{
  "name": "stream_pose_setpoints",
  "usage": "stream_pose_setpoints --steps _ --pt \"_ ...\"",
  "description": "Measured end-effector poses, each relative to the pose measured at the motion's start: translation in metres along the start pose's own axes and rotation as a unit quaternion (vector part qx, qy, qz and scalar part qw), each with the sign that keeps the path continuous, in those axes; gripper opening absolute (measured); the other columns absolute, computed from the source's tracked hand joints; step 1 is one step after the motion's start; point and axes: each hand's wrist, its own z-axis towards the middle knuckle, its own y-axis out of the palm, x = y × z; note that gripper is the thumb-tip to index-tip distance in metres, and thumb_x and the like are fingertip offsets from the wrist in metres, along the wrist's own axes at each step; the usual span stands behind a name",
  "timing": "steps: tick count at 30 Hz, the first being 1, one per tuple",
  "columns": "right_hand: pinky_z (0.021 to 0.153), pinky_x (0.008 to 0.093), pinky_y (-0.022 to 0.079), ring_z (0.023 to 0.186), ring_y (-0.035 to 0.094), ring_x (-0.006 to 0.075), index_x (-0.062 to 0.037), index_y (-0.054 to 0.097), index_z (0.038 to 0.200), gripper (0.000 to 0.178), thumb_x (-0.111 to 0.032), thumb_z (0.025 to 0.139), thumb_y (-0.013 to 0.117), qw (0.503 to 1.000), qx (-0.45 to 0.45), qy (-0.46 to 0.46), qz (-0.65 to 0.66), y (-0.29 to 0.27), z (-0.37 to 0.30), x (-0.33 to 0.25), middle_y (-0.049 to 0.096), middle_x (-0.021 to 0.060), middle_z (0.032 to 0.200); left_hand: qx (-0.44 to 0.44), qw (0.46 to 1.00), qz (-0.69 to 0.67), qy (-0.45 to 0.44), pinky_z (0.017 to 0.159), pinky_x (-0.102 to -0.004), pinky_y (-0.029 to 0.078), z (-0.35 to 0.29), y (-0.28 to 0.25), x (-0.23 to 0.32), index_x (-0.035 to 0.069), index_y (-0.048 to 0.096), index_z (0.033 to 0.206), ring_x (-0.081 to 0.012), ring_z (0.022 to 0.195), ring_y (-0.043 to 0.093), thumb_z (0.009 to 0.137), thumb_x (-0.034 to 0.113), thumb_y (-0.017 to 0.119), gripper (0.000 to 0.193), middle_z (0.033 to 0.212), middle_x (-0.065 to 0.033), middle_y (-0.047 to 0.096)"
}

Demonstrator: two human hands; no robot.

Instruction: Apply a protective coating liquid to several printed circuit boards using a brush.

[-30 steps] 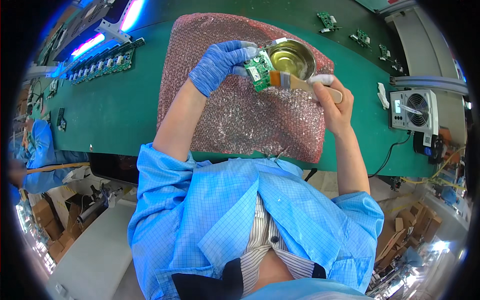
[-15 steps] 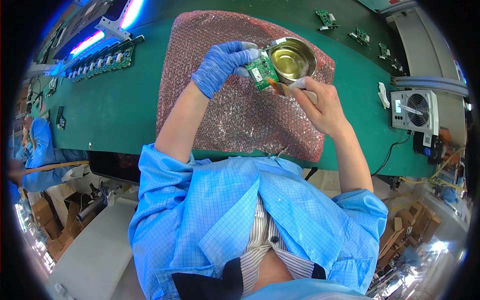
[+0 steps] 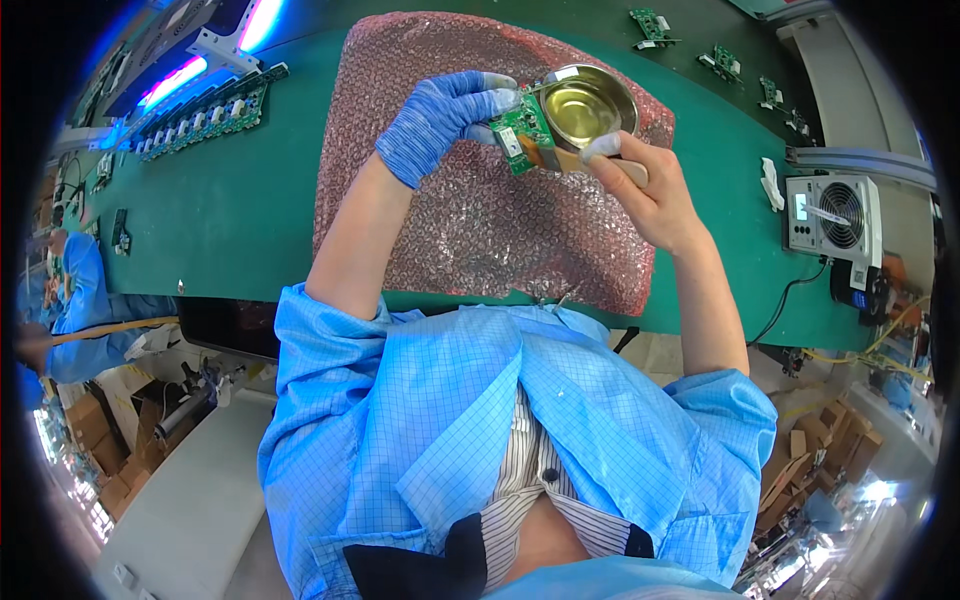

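My left hand [image 3: 440, 125], in a blue knit glove with pale fingertips, grips a green circuit board [image 3: 527, 122] by its left edge. The board is held up over the pink bubble wrap [image 3: 450, 230]. In my right hand [image 3: 645, 185], bare but for pale covers on fingertips, is a flat brush [image 3: 575, 161] with a wooden handle. Its brown bristles touch the lower part of the board's face. Just right of the board stands a round metal bowl [image 3: 632, 108] with clear yellowish liquid in it.
A green mat [image 3: 230, 220] covers the bench. Boards stand in a row [image 3: 215, 120] at the left, beneath a purple-lit lamp [image 3: 175, 82]. Several boards [image 3: 720, 63] lie at the far right. A white fan unit [image 3: 835, 218] and crumpled tissue [image 3: 771, 185] sit at right. Another person's blue sleeve [image 3: 85, 280] shows far left.
My right hand has moved slightly up, and the brush now lies more level, its bristles further left on the board. My left hand still holds the board in nearly the same place.
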Motion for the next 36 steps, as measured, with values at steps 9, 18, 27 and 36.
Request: stream_pose_setpoints --steps 9,18,27,36 --pt "0.048 0.0160 0.034 0.057 0.044 0.0023 -0.0036 0.057 0.086 0.018 -0.020 0.081 0.052 0.968 0.192 0.040 0.157 0.005 -0.002 0.008 0.051 -0.0027 0.065 0.024 1.000 -0.019 0.000 0.059 -0.0221 0.051 0.001 0.005 0.003 0.002 0.056 0.100 -0.0136 0.076 0.059 0.073 0.021 0.062 0.033 0.090 -0.0069 0.059" --pt "0.044 0.0158 0.033 0.051 0.045 0.0032 -0.0031 0.055 0.085 0.015 -0.017 0.081 0.051 0.953 0.192 0.092 0.214 0.011 -0.012 0.014 0.052 -0.0017 0.065 0.086 0.992 -0.088 0.033 0.055 -0.0215 0.052 0.000 0.000 0.005 0.002 0.054 0.097 -0.0150 0.074 0.059 0.073 0.012 0.061 0.028 0.086 -0.0083 0.058" --pt "0.037 0.0169 0.034 0.045 0.045 0.0047 -0.0023 0.054 0.082 0.015 -0.017 0.081 0.052 0.936 0.243 0.097 0.237 0.028 0.001 0.004 0.050 0.0011 0.057 0.151 0.976 -0.141 0.075 0.058 -0.0242 0.054 0.002 0.005 0.003 0.000 0.048 0.097 -0.0173 0.076 0.058 0.072 0.007 0.062 0.029 0.087 -0.0102 0.055" --pt "0.036 0.0177 0.034 0.042 0.044 0.0056 -0.0016 0.052 0.079 0.014 -0.015 0.081 0.051 0.932 0.229 0.119 0.255 0.028 0.009 0.007 0.049 0.0020 0.054 0.178 0.973 -0.119 0.086 0.059 -0.0264 0.055 0.013 0.007 0.012 0.000 0.049 0.095 -0.0180 0.076 0.058 0.072 0.005 0.061 0.027 0.087 -0.0100 0.055"
